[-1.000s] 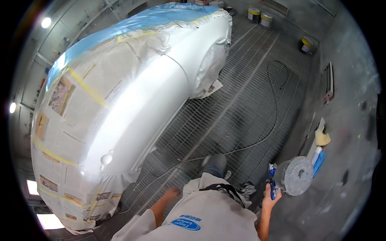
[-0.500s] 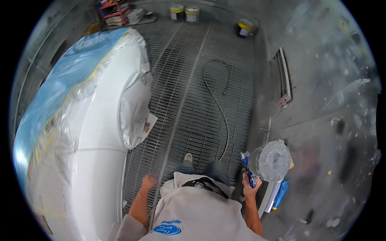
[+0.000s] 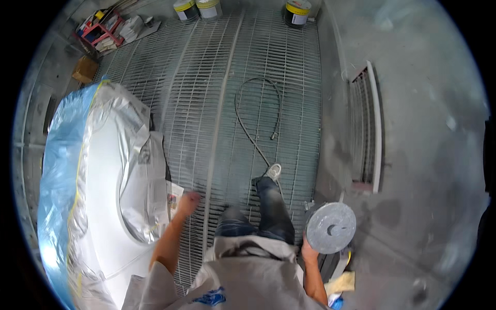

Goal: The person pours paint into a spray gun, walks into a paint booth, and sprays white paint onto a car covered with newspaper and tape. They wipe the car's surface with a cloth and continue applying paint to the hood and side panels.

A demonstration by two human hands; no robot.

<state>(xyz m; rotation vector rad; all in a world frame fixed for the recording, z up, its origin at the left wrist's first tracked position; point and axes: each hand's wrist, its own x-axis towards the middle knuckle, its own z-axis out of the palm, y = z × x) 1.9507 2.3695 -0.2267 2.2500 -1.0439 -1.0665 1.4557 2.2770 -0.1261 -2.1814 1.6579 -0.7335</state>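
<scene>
Right hand [image 3: 309,251], lower right of frame, clasped beneath grey round lidded cup [image 3: 321,232], likely keeping it upright. Left hand [image 3: 189,202], left of centre, blurred: can't tell whether spread.

By the right hand [image 3: 309,252], a round, matt grey plastic-looking cup [image 3: 330,228]; left of the left hand [image 3: 189,202], a smooth, glossy white curved panel [image 3: 102,191].
</scene>
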